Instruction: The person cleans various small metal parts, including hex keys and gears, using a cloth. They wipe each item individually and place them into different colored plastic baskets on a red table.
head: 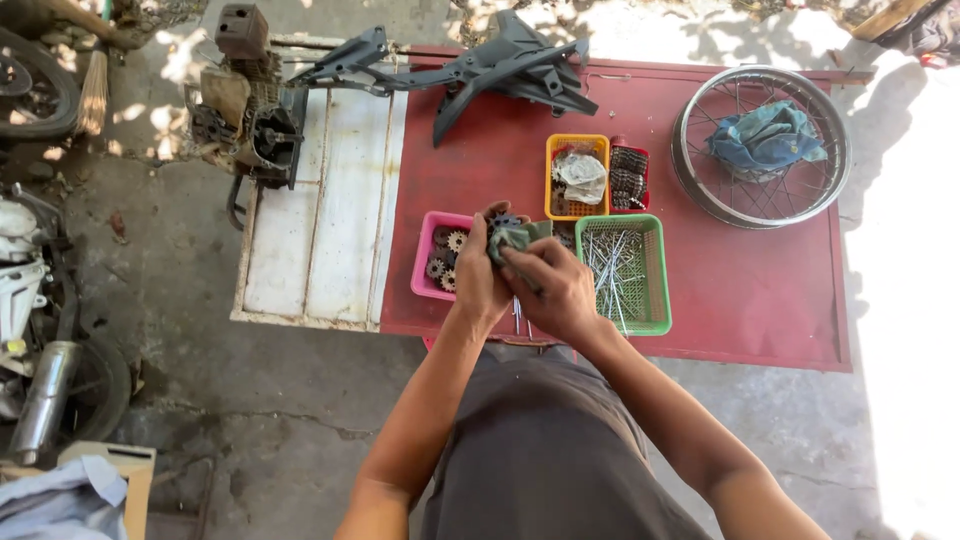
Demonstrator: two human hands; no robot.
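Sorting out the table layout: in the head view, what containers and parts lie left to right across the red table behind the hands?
Pink basket of sprockets → orange basket → green basket of spokes → spoked wheel rim with a blue-green rag inside it.

Bare forearms, dark grey-brown garment, no sleeves

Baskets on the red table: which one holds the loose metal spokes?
The green basket, nearest the right hand. The pink basket holds small sprockets; the orange basket holds a pale crumpled bag, with a small red basket of chain beside it.
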